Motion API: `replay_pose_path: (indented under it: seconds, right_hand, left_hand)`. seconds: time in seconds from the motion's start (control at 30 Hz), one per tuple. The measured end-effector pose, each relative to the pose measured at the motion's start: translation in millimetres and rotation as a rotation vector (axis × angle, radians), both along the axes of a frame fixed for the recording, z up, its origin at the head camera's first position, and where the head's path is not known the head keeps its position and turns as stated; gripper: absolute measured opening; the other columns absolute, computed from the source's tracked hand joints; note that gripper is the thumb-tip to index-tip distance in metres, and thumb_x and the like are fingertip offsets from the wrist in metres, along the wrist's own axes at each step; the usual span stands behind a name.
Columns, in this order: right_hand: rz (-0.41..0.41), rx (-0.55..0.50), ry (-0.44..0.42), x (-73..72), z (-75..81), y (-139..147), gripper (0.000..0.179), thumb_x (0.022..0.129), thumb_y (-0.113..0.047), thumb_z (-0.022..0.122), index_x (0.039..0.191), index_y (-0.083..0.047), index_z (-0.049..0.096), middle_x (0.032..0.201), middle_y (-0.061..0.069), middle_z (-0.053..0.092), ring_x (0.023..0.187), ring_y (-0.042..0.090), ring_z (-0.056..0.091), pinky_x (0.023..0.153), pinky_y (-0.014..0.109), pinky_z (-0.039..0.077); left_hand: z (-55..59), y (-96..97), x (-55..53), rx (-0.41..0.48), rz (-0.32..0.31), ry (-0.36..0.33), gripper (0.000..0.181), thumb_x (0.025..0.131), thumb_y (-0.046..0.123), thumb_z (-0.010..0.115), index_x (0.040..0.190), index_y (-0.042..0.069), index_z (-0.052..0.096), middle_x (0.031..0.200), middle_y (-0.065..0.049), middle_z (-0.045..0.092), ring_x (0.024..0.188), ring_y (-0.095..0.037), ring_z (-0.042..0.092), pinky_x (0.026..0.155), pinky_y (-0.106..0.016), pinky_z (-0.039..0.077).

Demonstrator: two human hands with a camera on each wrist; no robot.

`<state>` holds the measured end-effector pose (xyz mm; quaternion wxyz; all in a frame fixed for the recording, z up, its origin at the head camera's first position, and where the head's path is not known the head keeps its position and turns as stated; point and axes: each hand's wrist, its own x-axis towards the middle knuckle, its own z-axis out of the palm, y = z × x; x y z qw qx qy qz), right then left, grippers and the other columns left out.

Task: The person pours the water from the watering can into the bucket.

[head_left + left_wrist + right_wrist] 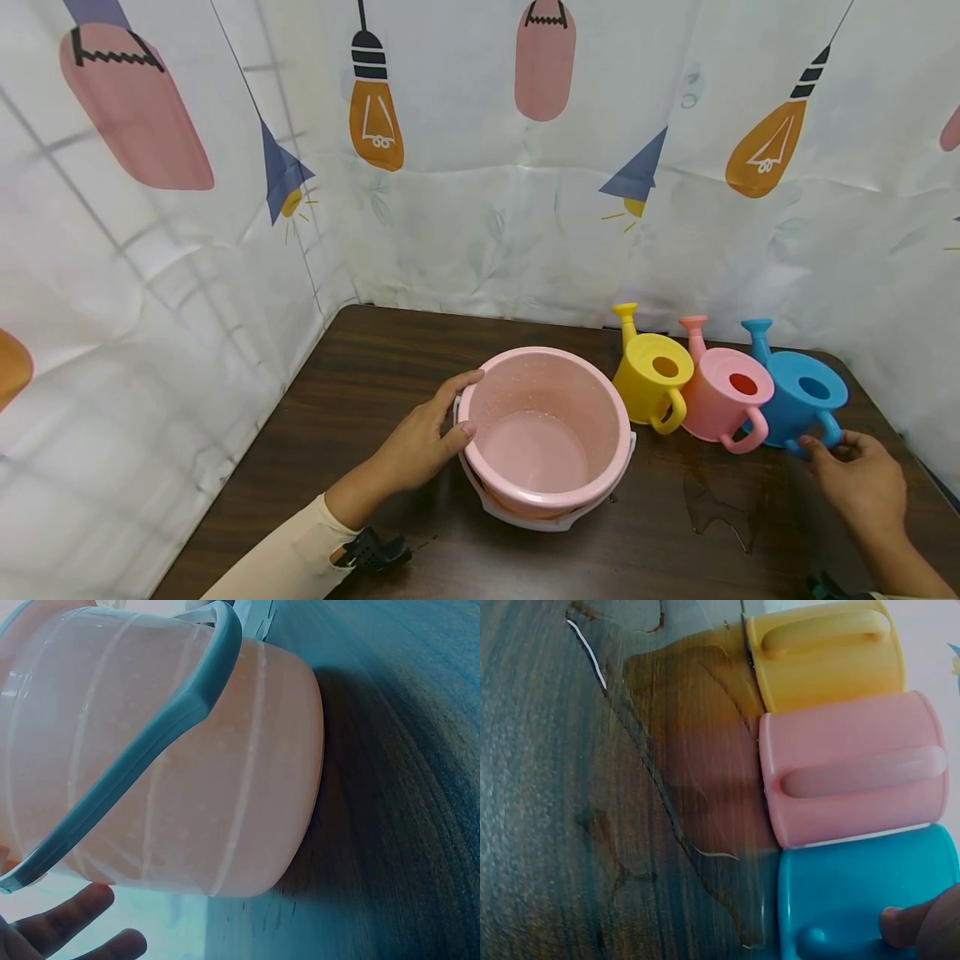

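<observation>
A pink bucket (536,450) with a pale carrying handle (517,518) stands upright on the table, and its inside holds nothing but small droplets on the wall. My left hand (423,437) rests on the bucket's left rim, with the thumb and a forefinger spread along it. In the left wrist view, two straight fingers (71,915) lie beside the bucket wall (202,787). On the right, my right hand (862,479) pinches the lower handle of a blue watering can (798,396). The thumb (900,926) shows against that can in the right wrist view.
A pink watering can (723,396) and a yellow watering can (648,375) stand in a row left of the blue one, close together. Spilled water (720,508) lies on the dark wooden table (375,367) before them. A printed curtain (465,225) hangs behind.
</observation>
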<state>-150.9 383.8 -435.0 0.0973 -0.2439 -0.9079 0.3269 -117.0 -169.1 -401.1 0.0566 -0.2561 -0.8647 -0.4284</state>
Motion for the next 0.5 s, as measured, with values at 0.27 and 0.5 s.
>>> replay_pose_path:
  seconds: [0.27,0.5]
  right_hand:
    - [0.014,0.012,-0.011,0.4,1.2,-1.2,0.066,0.101,-0.029,0.063,0.135,0.023,0.041,0.118,0.046,0.055,0.088,0.053,0.067,0.057,0.051,0.052]
    - [-0.002,0.033,0.004,3.9,8.6,-7.3,0.075,0.101,-0.036,0.06,0.144,0.019,0.035,0.13,0.046,0.048,0.111,0.061,0.051,0.074,0.066,0.047]
  left_hand:
    - [-0.7,-0.3,0.1,-0.002,-0.001,-0.002,0.062,0.101,0.048,0.05,0.159,0.034,0.031,0.145,-0.01,0.055,0.118,-0.02,0.059,0.094,-0.053,0.048]
    - [-1.7,-2.0,1.7,-0.024,0.008,0.009,0.063,0.104,0.056,0.046,0.161,0.034,0.028,0.153,-0.009,0.049,0.129,-0.025,0.054,0.1,-0.058,0.044]
